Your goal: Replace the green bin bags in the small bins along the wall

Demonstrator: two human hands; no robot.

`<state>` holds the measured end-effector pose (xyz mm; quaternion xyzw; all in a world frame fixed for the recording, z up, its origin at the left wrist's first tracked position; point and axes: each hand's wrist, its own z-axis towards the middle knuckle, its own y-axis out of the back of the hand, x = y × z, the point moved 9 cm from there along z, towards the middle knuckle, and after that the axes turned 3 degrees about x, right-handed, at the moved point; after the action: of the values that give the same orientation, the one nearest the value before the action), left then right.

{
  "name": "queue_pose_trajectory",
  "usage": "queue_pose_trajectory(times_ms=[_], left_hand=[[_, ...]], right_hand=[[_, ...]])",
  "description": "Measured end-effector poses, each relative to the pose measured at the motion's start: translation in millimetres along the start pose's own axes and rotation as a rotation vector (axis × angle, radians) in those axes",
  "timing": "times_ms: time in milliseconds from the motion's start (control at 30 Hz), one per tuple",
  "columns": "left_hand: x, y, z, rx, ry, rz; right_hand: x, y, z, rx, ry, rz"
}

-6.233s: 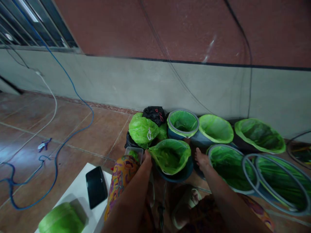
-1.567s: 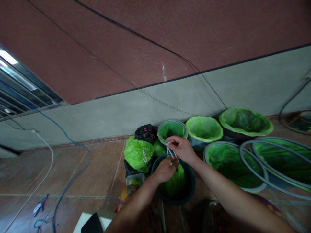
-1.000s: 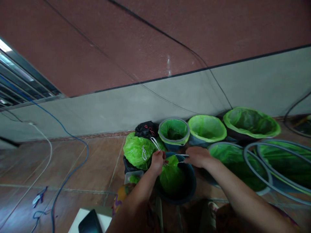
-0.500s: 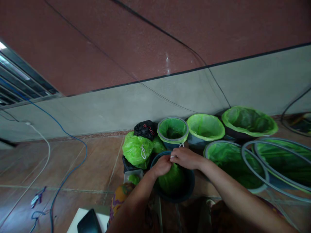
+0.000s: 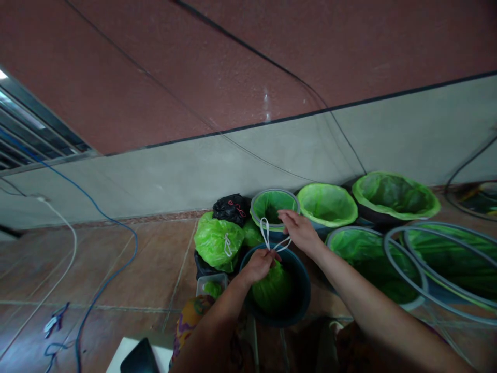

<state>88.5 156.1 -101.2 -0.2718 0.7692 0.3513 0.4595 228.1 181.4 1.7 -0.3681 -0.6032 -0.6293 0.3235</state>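
A green garbage bag (image 5: 273, 291) sits inside a dark blue bucket (image 5: 306, 295), its neck gathered. My left hand (image 5: 261, 265) is closed around that neck at the drawstring. White drawstring loops (image 5: 265, 231) stick up and out to the right from my left hand. My right hand (image 5: 298, 229) is up and to the right of the loops, fingers extended; its fingertips are near the loops and in front of a green-lined bin (image 5: 275, 192). I see nothing held in it.
Tied green (image 5: 217, 241) and black (image 5: 230, 208) bags lie left of the bucket, behind a clear tub (image 5: 200, 286). Green-lined bins (image 5: 328, 220) stand along the wall and at right, some with loose grey rings (image 5: 388, 254). Hoses (image 5: 134, 243) and a phone-like dark object (image 5: 140, 357) are at left.
My right hand has let go at the bag's neck and moved up and right. The white drawstring loops now stand out above my left hand, which stays at the neck.
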Motion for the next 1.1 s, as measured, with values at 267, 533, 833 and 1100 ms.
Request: queue_pose_trajectory(times_ms=[267, 533, 833, 1100], left_hand=[[13.3, 9.9, -0.9, -0.119, 0.143, -0.186], [14.2, 16.8, -3.6, -0.155, 0.167, -0.181], [-2.2, 25.9, -2.7, -0.171, 0.042, 0.15], [-36.7, 4.9, -16.9, -0.102, -0.199, 0.655]], right_hand=[[-8.5, -69.1, -30.8, 0.512, 0.087, -0.531], [-7.9, -66.4, -35.8, 0.531, -0.014, -0.726], [-15.2, -80.3, -42.7, 0.634, -0.01, -0.735], [-18.3, -69.6, -20.7, 0.456, 0.063, -0.438]])
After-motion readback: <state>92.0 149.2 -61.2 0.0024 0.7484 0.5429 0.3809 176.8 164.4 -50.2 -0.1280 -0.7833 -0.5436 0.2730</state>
